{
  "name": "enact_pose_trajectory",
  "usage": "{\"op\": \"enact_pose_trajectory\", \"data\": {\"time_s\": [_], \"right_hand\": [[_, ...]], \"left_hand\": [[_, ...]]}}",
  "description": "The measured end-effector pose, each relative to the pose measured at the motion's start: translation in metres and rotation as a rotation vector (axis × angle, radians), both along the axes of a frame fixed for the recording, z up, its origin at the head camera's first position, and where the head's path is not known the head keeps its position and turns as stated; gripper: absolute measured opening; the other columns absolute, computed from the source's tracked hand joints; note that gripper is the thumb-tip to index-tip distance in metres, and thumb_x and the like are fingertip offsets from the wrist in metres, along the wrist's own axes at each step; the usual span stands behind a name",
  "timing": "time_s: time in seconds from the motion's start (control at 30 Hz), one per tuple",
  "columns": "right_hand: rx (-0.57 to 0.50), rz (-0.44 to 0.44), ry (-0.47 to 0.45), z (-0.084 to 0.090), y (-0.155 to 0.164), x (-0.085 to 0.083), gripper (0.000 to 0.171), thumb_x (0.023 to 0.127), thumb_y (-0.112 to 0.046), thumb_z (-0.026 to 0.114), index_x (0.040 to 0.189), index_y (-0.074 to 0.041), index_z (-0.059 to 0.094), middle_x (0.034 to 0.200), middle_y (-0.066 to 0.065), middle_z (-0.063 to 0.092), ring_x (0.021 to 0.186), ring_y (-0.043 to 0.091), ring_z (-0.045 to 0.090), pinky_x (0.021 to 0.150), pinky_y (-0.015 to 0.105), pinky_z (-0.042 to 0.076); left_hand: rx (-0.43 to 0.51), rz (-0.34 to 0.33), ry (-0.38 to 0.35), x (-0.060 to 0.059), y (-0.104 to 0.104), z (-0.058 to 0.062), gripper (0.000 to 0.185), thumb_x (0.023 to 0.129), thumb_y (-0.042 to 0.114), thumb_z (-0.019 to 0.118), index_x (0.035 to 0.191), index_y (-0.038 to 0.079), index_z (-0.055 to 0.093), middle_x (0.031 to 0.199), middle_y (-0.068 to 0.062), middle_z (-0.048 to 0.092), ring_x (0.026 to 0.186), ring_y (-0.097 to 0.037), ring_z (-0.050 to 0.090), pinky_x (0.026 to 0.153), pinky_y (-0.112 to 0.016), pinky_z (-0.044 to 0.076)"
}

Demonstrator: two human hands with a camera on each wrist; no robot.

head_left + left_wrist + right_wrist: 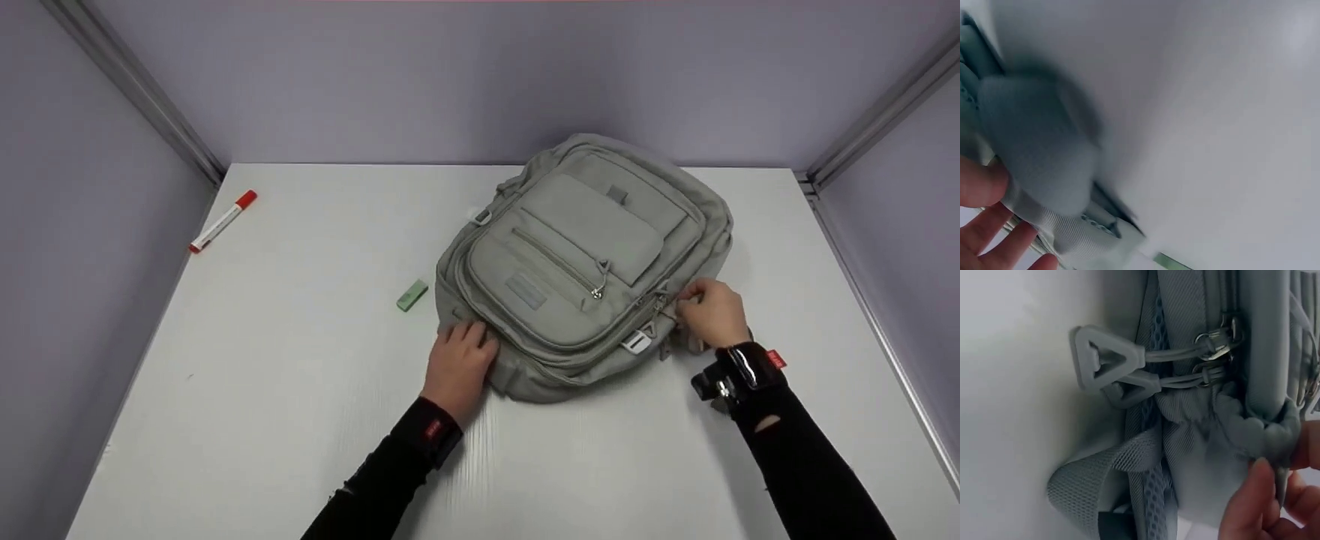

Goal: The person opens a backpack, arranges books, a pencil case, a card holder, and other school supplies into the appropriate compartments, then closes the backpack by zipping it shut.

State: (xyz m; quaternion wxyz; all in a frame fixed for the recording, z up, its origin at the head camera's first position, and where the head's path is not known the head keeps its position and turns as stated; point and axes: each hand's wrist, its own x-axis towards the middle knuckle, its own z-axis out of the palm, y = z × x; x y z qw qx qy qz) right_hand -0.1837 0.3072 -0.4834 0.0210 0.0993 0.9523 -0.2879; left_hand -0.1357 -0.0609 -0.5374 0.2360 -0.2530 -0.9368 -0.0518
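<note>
A grey-green backpack (574, 247) lies at a slant on the white table, front panel up. At its lower left corner my left hand (459, 367) holds the fabric; in the left wrist view, the thumb and fingers lie either side of a fold of cloth (1053, 225). On the right side, my right hand (716, 313) pinches the gathered edge of a side pocket (1207, 461) between thumb and fingers. Two triangular zipper pulls (1103, 360) hang beside that pocket, with a webbing strap (1081, 489) below them.
A green eraser-like block (412, 295) lies just left of the backpack. Farther left, near the table's edge, is a red-capped white marker (223, 222). Pale panels (360, 82) enclose the table (262, 360) at the back and both sides.
</note>
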Motion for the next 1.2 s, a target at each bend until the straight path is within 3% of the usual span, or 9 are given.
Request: {"op": "enact_pose_trajectory", "data": {"time_s": [0.1,0.27,0.37,0.5,0.67,0.83,1.0,1.1,1.2], "right_hand": [[-0.052,-0.038,0.006,-0.004,-0.008,0.016,0.013,0.083,-0.007,0.058,0.088,0.003,0.065,0.064,0.003,0.06,0.059,0.014,0.052,0.058,0.028,0.041],[-0.173,-0.129,-0.054,-0.01,-0.031,0.041,0.015,0.089,-0.009,0.059,0.094,0.004,0.065,0.061,-0.002,0.06,0.052,0.007,0.055,0.052,0.027,0.045],[-0.231,-0.18,-0.089,-0.013,-0.045,0.052,0.016,0.09,-0.011,0.059,0.096,0.003,0.064,0.061,-0.003,0.061,0.05,0.006,0.056,0.05,0.026,0.046],[-0.302,-0.242,-0.118,-0.017,-0.061,0.064,0.016,0.09,-0.011,0.059,0.097,0.002,0.064,0.057,-0.005,0.06,0.049,0.006,0.058,0.049,0.025,0.048],[-0.394,-0.296,-0.118,-0.021,-0.084,0.074,0.014,0.092,-0.01,0.057,0.098,0.002,0.063,0.057,-0.003,0.06,0.048,0.007,0.058,0.049,0.025,0.05],[-0.563,-0.342,-0.098,-0.025,-0.099,0.08,0.012,0.093,-0.005,0.055,0.097,0.005,0.06,0.06,-0.002,0.059,0.048,0.008,0.058,0.048,0.023,0.051],[-0.603,-0.321,-0.104,-0.021,-0.1,0.081,0.014,0.094,-0.005,0.056,0.102,0.006,0.06,0.061,-0.001,0.059,0.047,0.008,0.058,0.048,0.022,0.051],[-0.524,-0.248,-0.075,-0.014,-0.096,0.082,0.018,0.094,-0.008,0.059,0.107,0.004,0.06,0.062,0.001,0.061,0.048,0.008,0.057,0.048,0.022,0.048],[-0.334,-0.173,0.037,-0.005,-0.09,0.083,0.019,0.093,-0.01,0.062,0.108,0.001,0.063,0.06,-0.001,0.059,0.048,0.005,0.051,0.051,0.023,0.041]], "left_hand": [[0.035,0.023,-0.051,-0.016,-0.008,0.003,0.014,0.085,0.006,0.065,0.09,0.014,0.075,0.103,-0.007,0.069,0.103,-0.028,0.065,0.09,-0.047,0.054],[0.044,0.081,-0.2,-0.042,-0.016,0.014,0.021,0.089,0.003,0.06,0.095,0.012,0.078,0.109,-0.007,0.071,0.112,-0.031,0.064,0.098,-0.05,0.051],[0.009,0.095,-0.257,-0.059,-0.019,0.018,0.02,0.09,0.004,0.06,0.091,0.01,0.079,0.105,-0.007,0.072,0.106,-0.03,0.065,0.09,-0.046,0.054],[-0.057,0.103,-0.272,-0.08,-0.02,0.021,0.018,0.088,0.004,0.064,0.078,0.008,0.078,0.091,-0.008,0.073,0.089,-0.028,0.065,0.077,-0.04,0.055],[-0.122,0.148,-0.326,-0.095,-0.022,0.026,0.018,0.088,0.003,0.064,0.074,0.005,0.076,0.086,-0.01,0.073,0.086,-0.029,0.065,0.081,-0.042,0.054],[-0.126,0.16,-0.362,-0.104,-0.026,0.029,0.025,0.092,0.004,0.058,0.074,0.003,0.075,0.088,-0.012,0.074,0.088,-0.032,0.066,0.091,-0.047,0.051],[-0.164,0.18,-0.364,-0.103,-0.026,0.03,0.026,0.093,0.006,0.056,0.077,0.003,0.076,0.092,-0.012,0.074,0.094,-0.032,0.066,0.1,-0.05,0.047],[-0.144,0.195,-0.276,-0.093,-0.021,0.033,0.024,0.091,0.006,0.06,0.073,0.004,0.075,0.086,-0.012,0.073,0.089,-0.031,0.066,0.09,-0.047,0.052],[-0.034,0.159,-0.101,-0.08,-0.008,0.041,0.016,0.086,0.005,0.066,0.072,0.005,0.073,0.079,-0.01,0.072,0.081,-0.029,0.065,0.073,-0.042,0.055]]}}
